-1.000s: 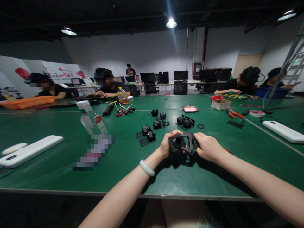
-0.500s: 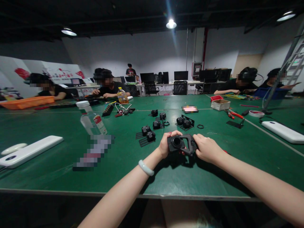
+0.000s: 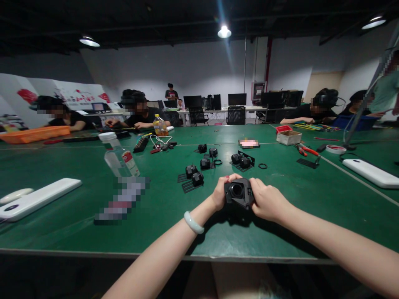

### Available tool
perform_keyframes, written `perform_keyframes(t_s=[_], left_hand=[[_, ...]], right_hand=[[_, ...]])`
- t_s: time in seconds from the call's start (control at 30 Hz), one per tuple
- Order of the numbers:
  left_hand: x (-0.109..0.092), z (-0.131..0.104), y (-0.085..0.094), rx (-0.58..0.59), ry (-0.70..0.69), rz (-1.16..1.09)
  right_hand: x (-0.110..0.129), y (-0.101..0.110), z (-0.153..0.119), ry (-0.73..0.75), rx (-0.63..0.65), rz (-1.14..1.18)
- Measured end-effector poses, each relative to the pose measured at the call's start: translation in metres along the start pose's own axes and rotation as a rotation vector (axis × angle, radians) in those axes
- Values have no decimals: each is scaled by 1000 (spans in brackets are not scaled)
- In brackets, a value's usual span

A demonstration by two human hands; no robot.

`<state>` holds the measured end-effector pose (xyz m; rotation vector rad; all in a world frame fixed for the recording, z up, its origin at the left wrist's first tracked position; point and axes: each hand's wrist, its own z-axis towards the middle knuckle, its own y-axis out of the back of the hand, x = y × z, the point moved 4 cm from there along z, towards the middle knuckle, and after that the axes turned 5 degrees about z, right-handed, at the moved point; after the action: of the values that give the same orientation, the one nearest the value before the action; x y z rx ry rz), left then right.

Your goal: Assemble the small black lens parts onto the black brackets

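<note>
My left hand point(image 3: 219, 194) is closed around the left side of a black housing with a round opening point(image 3: 237, 191), a little above the green table point(image 3: 227, 245). Pressed to its right side, my right hand point(image 3: 270, 200) grips an angular black frame point(image 3: 248, 196) that lies against the housing. Their join is partly hidden by my fingers. Beyond my hands several small black parts with comb-like plates point(image 3: 197, 179) lie in loose groups, with a black ring point(image 3: 262, 166) to their right.
To the left stand a clear bottle point(image 3: 114, 160) and a white oblong device point(image 3: 46, 197). Orange-handled pliers point(image 3: 308, 152), a small box point(image 3: 289, 137), a tape roll point(image 3: 336, 149) and another white device point(image 3: 370, 173) lie right. Several people sit across the table.
The black frame was held apart at an angle to the right; now it sits up against the housing. My hands have come closer together. A person has appeared at the far right.
</note>
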<state>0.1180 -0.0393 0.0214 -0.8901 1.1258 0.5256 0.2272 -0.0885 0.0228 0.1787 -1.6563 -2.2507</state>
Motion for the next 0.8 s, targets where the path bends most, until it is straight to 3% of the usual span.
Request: perform_keyframes(t_s=[0.27, 0.6, 0.8], left_hand=[[-6, -7, -1, -53, 33, -96], [-2, -7, -4, 1, 16, -44], [2, -5, 3, -49, -44, 26]], right_hand=[[10, 15, -5, 241, -17, 130], [6, 12, -2, 208, -25, 241], [6, 13, -4, 191, -43, 260]])
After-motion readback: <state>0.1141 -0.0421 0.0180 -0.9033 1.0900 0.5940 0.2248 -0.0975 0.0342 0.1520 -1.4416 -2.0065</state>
